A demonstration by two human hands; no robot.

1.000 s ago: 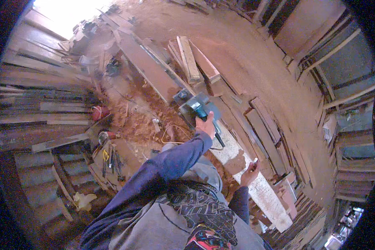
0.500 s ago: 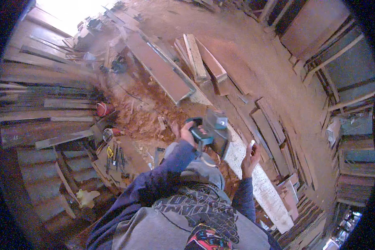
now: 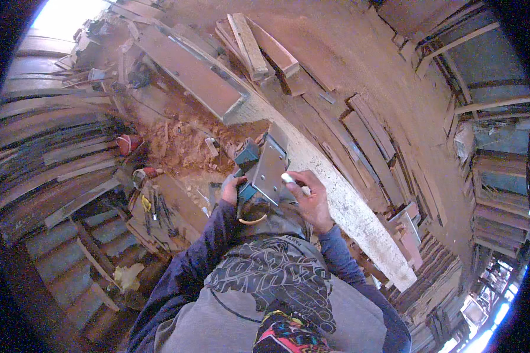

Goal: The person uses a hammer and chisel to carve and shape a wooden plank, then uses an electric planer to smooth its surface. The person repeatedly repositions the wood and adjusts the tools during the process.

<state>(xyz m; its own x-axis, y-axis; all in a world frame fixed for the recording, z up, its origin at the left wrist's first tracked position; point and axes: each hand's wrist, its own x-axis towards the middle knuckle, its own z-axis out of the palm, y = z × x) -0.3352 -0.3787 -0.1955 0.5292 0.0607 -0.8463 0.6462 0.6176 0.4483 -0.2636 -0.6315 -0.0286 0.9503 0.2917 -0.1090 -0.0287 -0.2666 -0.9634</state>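
My left hand [image 3: 232, 189] is wrapped around a teal power tool that looks like an electric planer [image 3: 267, 172], tipped so its flat metal sole faces up. Between the fingers of my right hand [image 3: 313, 203] is a small white piece [image 3: 287, 177], perhaps chalk or wax. It is at the right edge of the sole; whether they touch I cannot tell. A long white-faced plank [image 3: 359, 232] runs diagonally beyond and to the right of my hands.
A wide brown board [image 3: 188, 76] and an open-ended wooden trough [image 3: 277, 50] lie ahead. Shavings [image 3: 182, 147] cover the ground at left, near a red bucket [image 3: 128, 144]. Hand tools [image 3: 156, 209] rest on boards at left. Several planks [image 3: 365, 138] lie at right.
The planer has turned so its sole shows more fully, and it has come closer to my body. My right hand has moved left to it with the white piece.
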